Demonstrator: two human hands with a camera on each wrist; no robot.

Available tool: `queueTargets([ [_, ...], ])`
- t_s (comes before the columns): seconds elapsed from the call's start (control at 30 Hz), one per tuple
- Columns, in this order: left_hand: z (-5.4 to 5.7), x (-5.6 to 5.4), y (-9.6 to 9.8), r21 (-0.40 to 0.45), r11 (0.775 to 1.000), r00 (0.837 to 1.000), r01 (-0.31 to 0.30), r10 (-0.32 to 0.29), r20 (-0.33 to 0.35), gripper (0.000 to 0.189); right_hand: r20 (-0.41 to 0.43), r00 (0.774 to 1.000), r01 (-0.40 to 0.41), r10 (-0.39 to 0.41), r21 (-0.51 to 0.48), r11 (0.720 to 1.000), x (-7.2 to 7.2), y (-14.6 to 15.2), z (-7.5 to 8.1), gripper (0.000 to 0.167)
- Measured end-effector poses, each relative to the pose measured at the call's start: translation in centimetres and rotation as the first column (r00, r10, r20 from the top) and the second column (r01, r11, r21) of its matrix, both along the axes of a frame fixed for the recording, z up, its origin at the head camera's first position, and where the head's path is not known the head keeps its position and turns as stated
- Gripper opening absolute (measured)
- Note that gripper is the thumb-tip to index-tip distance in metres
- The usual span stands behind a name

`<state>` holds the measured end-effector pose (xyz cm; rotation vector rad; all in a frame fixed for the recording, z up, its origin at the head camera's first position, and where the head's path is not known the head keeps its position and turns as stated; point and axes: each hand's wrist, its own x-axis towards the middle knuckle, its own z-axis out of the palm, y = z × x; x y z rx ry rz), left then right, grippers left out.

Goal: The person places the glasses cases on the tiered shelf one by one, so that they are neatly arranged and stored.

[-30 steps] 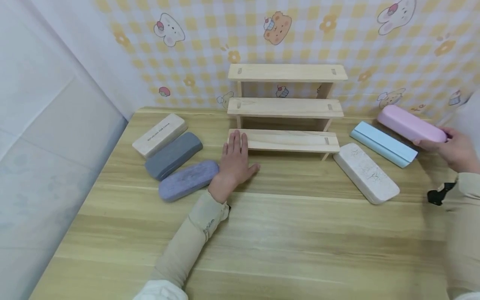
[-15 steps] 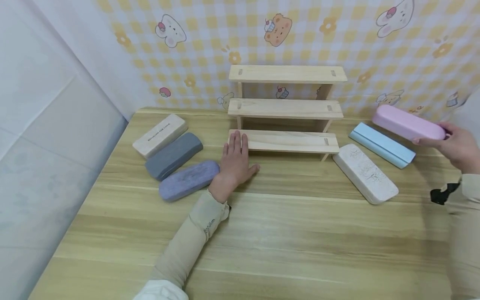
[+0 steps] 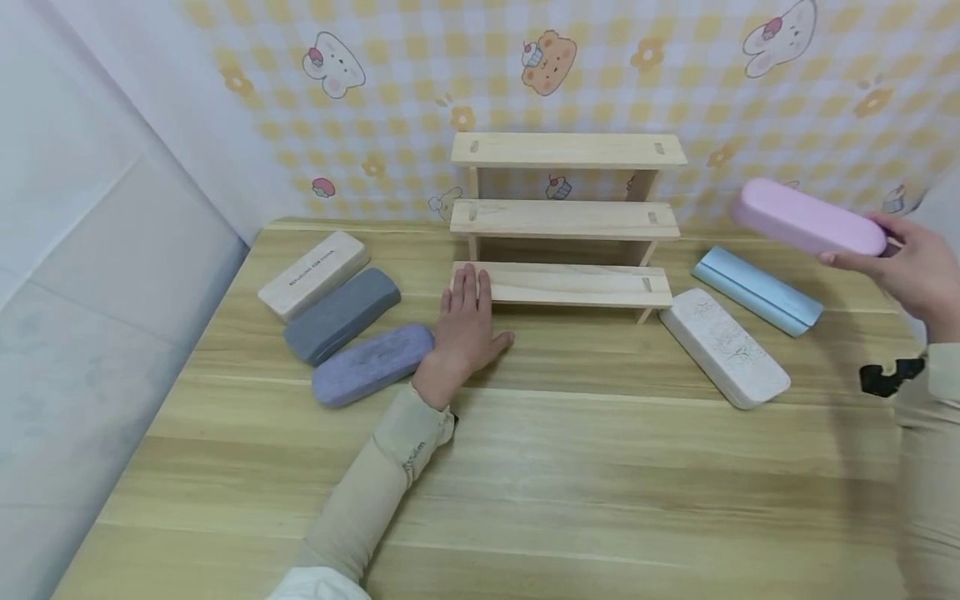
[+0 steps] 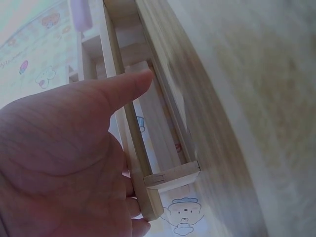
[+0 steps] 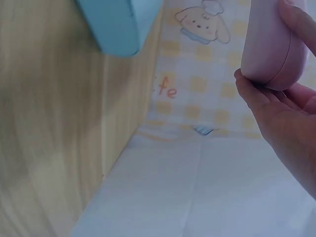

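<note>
My right hand (image 3: 918,267) grips the near end of a pink glasses case (image 3: 813,218), thumb on one side and fingers on the other. In the right wrist view the pink case (image 5: 269,44) is up off the table, its seam visible near the end. A light blue glasses case (image 3: 757,290) lies below it on the table. My left hand (image 3: 465,329) rests with straight fingers on the left end of the lowest step of a three-tier wooden shelf (image 3: 577,283). In the left wrist view the thumb stretches along the front of the shelf (image 4: 140,158).
A white patterned case (image 3: 725,346) lies by the shelf's right foot. Left of the shelf are a cream case with lettering (image 3: 315,275), a grey-blue case (image 3: 342,315) and a purple case (image 3: 372,364). A yellow-checked cloth (image 3: 405,100) hangs behind the table.
My right hand has lifted the pink glasses case up from beside the light blue case. The left hand stays on the lowest step.
</note>
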<state>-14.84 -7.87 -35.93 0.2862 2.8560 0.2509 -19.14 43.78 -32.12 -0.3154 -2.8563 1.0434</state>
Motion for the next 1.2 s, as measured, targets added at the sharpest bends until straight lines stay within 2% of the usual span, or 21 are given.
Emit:
queueTargets([
  [0.17, -0.1, 0.1, 0.0, 0.002, 1.000, 1.000, -0.002, 0.003, -0.013, 0.098, -0.059, 0.997, -0.055, 0.047, -0.144, 0.988, -0.8, -0.8, 1.0, 0.055],
  [0.23, -0.1, 0.1, 0.0, -0.003, 1.000, 1.000, -0.004, 0.004, -0.013, 0.099, -0.081, 0.995, -0.075, 0.062, -0.173, 0.982, -1.0, -1.3, 1.6, 0.054],
  [0.43, 0.0, 0.1, 0.0, -0.015, 1.000, 1.000, -0.007, 0.007, 0.006, 0.099, -0.114, 0.988, -0.116, 0.100, -0.140, 0.983, -1.3, -3.0, 3.1, 0.057],
  [0.6, 0.1, 0.0, 0.1, -0.012, 1.000, 1.000, -0.003, 0.003, 0.007, 0.099, -0.147, 0.980, -0.159, 0.132, -0.194, 0.968, -1.5, -4.5, 4.3, 0.062],
  [0.77, 0.1, 0.1, 0.0, -0.018, 1.000, 1.000, -0.014, 0.014, 0.003, 0.098, -0.134, 0.980, -0.171, 0.145, -0.202, 0.964, -1.9, -5.9, 5.5, 0.073],
  [0.83, 0.1, 0.1, 0.0, -0.019, 1.000, 1.000, -0.017, 0.018, 0.004, 0.098, -0.117, 0.982, -0.170, 0.151, -0.177, 0.969, -2.1, -6.4, 6.1, 0.077],
  [0.97, 0.1, 0.1, 0.1, -0.021, 1.000, 1.000, -0.017, 0.017, 0.006, 0.098, -0.100, 0.980, -0.186, 0.172, -0.154, 0.970, -2.6, -7.3, 7.2, 0.079],
  [1.1, 0.0, 0.0, 0.1, -0.022, 1.000, 1.000, -0.013, 0.013, 0.008, 0.098, -0.117, 0.975, -0.210, 0.190, -0.189, 0.959, -3.2, -8.6, 8.0, 0.076],
  [1.2, 0.0, 0.0, 0.0, -0.031, 0.999, 1.000, -0.017, 0.017, 0.016, 0.098, -0.099, 0.974, -0.221, 0.205, -0.202, 0.954, -3.7, -10.0, 8.4, 0.076],
])
